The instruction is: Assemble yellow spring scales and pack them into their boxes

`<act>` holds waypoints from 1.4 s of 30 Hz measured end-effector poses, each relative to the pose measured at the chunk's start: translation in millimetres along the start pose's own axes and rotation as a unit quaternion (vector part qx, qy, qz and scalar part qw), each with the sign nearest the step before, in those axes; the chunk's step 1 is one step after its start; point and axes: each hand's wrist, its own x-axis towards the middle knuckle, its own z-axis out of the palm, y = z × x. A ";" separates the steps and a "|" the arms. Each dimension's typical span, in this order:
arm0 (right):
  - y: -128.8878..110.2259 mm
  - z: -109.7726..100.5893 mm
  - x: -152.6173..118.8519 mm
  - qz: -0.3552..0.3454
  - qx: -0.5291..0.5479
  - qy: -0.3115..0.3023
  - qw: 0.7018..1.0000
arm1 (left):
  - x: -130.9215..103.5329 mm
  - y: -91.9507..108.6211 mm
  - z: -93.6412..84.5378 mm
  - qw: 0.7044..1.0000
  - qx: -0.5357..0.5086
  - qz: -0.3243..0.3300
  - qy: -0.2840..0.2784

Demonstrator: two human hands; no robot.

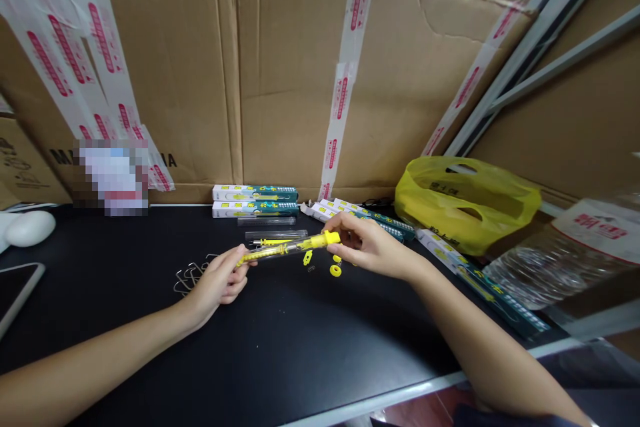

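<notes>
A clear tube with yellow parts inside [285,250] is held nearly level above the black table, its right end slightly higher. My left hand [225,278] is closed around the tube's left end. At the other end, the thumb and fingers of my right hand [363,245] pinch the yellow cap [331,237]. Beneath and beyond the tube lie a yellow ring [335,271], a small yellow tab [308,257] and a tiny spring [311,269]. Bent metal hooks [187,275] rest beside my left hand.
Behind are stacked narrow boxes [255,210] and an empty clear tube [267,221]. More boxes [395,223] lie at the right, near a yellow plastic bag [470,203] and a large bottle [550,260]. A white-edged device [17,293] lies left.
</notes>
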 end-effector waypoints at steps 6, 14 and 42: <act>3.3 -3.2 1.0 0.006 0.012 0.016 1.000 | -0.1 1.7 -4.7 0.998 0.021 -0.012 -0.059; 4.2 -6.0 0.4 0.001 0.030 0.028 0.999 | 0.9 -1.5 -7.4 0.997 0.033 -0.016 -0.068; -1.9 -7.6 -0.3 0.016 0.087 0.016 0.996 | -0.6 -0.7 -3.2 0.999 0.008 -0.002 -0.045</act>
